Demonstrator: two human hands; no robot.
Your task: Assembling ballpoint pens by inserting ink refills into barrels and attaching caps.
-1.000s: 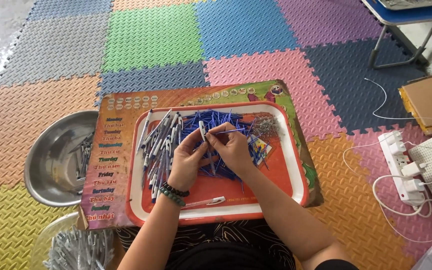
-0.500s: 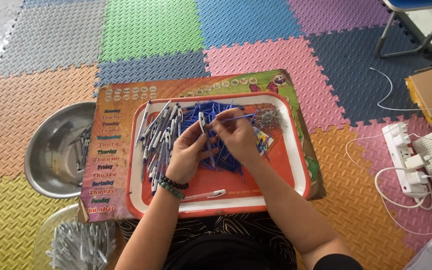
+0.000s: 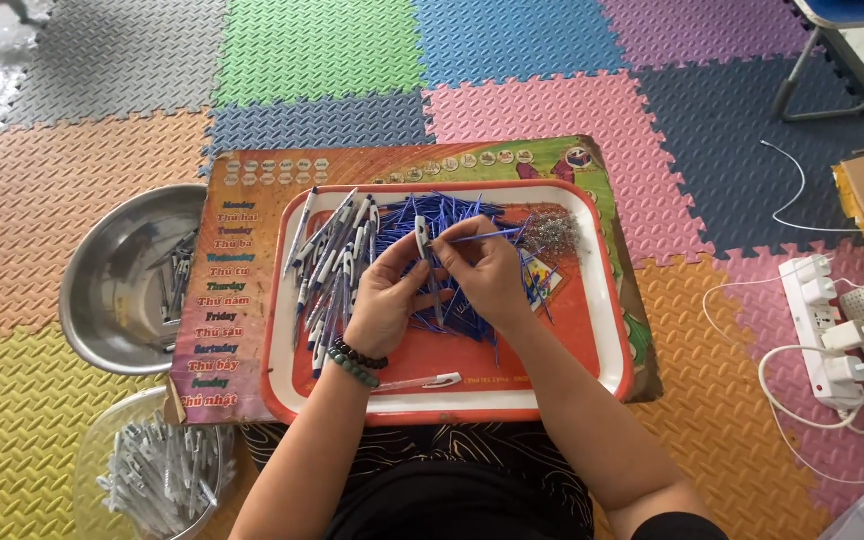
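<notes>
Your left hand (image 3: 387, 300) is curled with the fingers drawn together, pinching a white pen barrel (image 3: 420, 238) that stands nearly upright between thumb and fingertips. A beaded bracelet (image 3: 356, 361) circles that wrist. Your right hand (image 3: 484, 272) is also closed in a pinch, its thumb and forefinger clamped on the end of a thin blue ink refill (image 3: 487, 236), which lies almost level and points left, its tip close to the barrel's top. Both hands sit close together, knuckles nearly touching, above the middle of the red tray (image 3: 592, 390). Your forearms come up from the bottom edge and angle inward, the right elbow lower and further out.

Under your hands lies a heap of blue refills (image 3: 452, 212); to the left of it, a pile of white pen barrels (image 3: 332, 265). One assembled pen (image 3: 422, 382) lies alone near the tray's front rim. The tray rests on a printed board (image 3: 222, 300). A steel bowl (image 3: 117, 290) sits left of it, and a clear tub of pens (image 3: 157, 470) just below that.
</notes>
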